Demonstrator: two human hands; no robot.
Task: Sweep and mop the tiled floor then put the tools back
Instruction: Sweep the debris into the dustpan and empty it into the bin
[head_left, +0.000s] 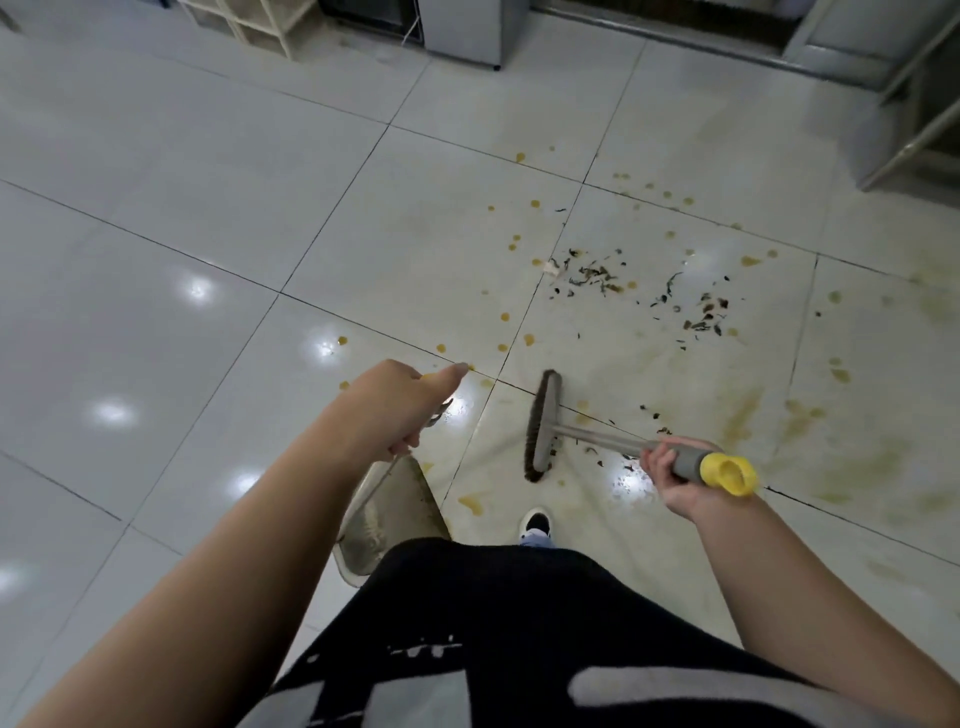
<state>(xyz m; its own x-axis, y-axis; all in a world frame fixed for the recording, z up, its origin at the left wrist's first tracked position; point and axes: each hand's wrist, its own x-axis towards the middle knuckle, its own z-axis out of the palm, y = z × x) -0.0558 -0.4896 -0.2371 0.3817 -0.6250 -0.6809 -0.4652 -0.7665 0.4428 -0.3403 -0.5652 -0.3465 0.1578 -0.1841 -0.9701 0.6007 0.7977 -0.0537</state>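
Floor: glossy pale grey tiled floor (208, 218), dark grout lines, ceiling-light glare at left.
Mess: yellow-brown liquid stains (748, 415) and dark leaf scraps (597, 278) at right.
Room: cream lattice shelf (249, 21), grey cabinet (467, 31) at far edge.
Left hand (400, 405): grips handle of dirty grey dustpan (389, 514), near feet.
Right hand (670, 467): curled round grey, yellow-capped broom (545, 426); bristles on floor, between dustpan and stains.

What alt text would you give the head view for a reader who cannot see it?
A person stands on a glossy white tiled floor, the right hand gripping a grey broom with a yellow-capped handle and the left hand holding a grey long-handled dustpan. Ahead lie dark scattered debris and yellowish-brown spill stains.
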